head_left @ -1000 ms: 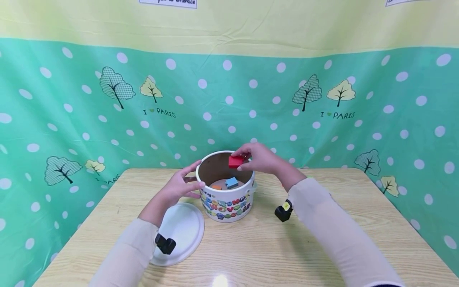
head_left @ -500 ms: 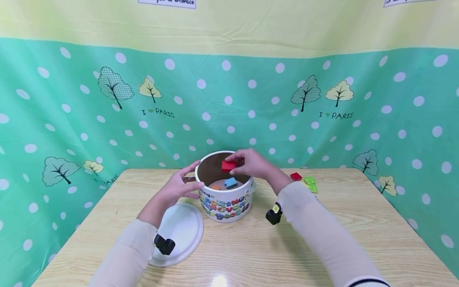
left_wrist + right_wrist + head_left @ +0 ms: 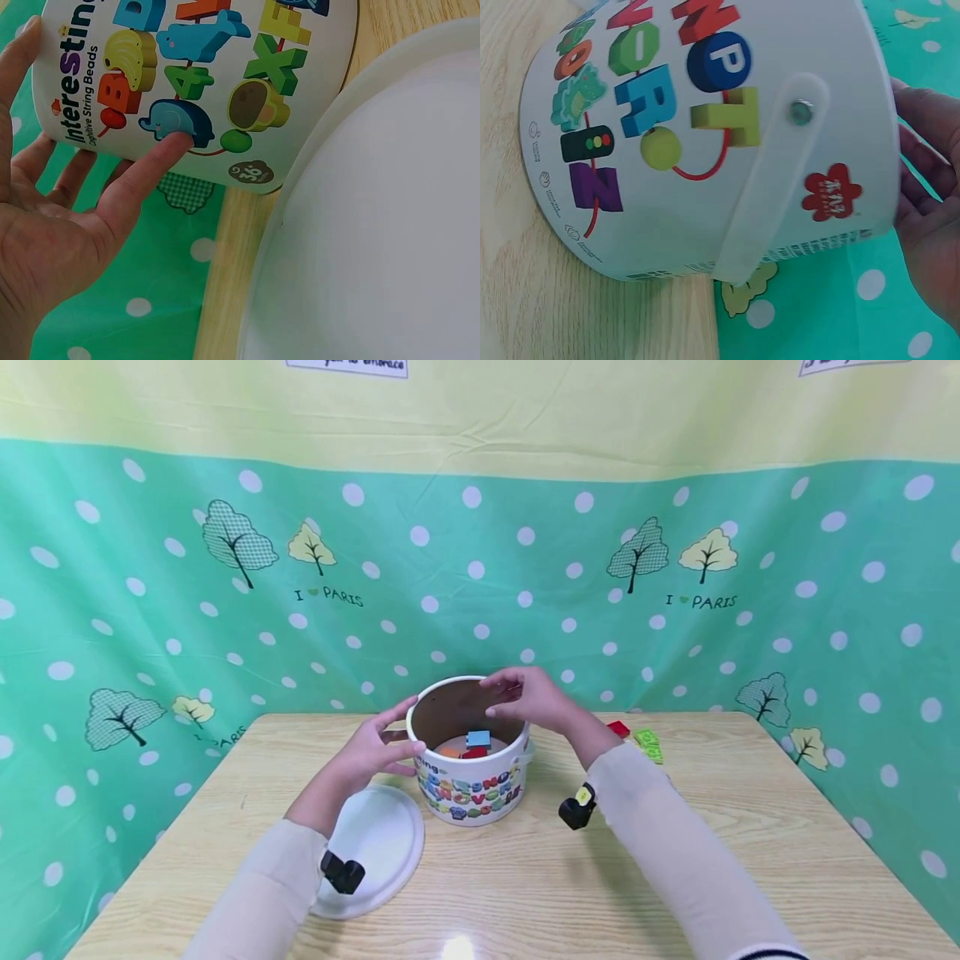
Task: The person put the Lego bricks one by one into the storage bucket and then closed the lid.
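Observation:
A white bucket (image 3: 471,792) printed with colourful letters stands on the table, its top uncovered. On its floor lie a blue toy brick (image 3: 477,739), a red toy brick (image 3: 474,753) and an orange piece (image 3: 448,752). My left hand (image 3: 367,750) rests against the bucket's left side, fingers spread; the left wrist view shows its thumb (image 3: 154,169) laid along the printed wall. Over the right part of the opening is my right hand (image 3: 531,700), fingers loosely bent and nothing between them. The right wrist view shows the hand (image 3: 934,180) beside the rim.
A round white lid (image 3: 378,847) lies on the table left of the bucket, partly beneath the left forearm. Behind the right forearm are a red piece (image 3: 618,728) and bright green pieces (image 3: 648,745). The bucket's white handle (image 3: 769,180) hangs down its side. A patterned green cloth (image 3: 480,585) backs the table.
My right hand has let go of the red brick, which now lies inside the bucket. The blue brick has turned slightly. My left hand stays on the bucket's side.

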The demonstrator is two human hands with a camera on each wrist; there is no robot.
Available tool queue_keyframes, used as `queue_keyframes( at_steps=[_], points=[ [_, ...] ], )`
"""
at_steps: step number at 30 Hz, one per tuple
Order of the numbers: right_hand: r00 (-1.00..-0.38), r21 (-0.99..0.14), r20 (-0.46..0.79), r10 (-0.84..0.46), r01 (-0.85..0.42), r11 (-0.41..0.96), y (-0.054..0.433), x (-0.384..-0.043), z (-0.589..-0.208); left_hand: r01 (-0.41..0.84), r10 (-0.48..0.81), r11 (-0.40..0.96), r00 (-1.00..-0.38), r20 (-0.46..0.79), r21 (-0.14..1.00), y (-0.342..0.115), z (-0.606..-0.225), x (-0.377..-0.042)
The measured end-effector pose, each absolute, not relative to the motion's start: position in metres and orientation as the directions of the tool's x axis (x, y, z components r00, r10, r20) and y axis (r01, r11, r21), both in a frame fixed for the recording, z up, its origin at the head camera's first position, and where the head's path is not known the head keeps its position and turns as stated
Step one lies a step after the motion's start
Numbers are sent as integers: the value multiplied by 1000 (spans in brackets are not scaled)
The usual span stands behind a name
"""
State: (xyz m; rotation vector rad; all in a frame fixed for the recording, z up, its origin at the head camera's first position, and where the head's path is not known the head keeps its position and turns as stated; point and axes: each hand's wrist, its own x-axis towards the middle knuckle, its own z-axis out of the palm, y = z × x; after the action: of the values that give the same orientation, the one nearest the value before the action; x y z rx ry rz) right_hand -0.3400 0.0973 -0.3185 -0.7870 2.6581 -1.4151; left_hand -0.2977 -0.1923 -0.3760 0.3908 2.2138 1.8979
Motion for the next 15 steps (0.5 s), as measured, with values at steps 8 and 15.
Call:
queue_keyframes(
  at_steps=[8, 15],
  points=[
    [-869, -784, 261, -420, -445, 433, 113, -328, -315, 74, 323, 142, -946, 25, 987, -193, -375, -296],
    [-857, -747, 302, -418, -485, 455, 134, -317, -320, 75, 326, 137, -945, 27, 988, -193, -375, -296]
  ],
)
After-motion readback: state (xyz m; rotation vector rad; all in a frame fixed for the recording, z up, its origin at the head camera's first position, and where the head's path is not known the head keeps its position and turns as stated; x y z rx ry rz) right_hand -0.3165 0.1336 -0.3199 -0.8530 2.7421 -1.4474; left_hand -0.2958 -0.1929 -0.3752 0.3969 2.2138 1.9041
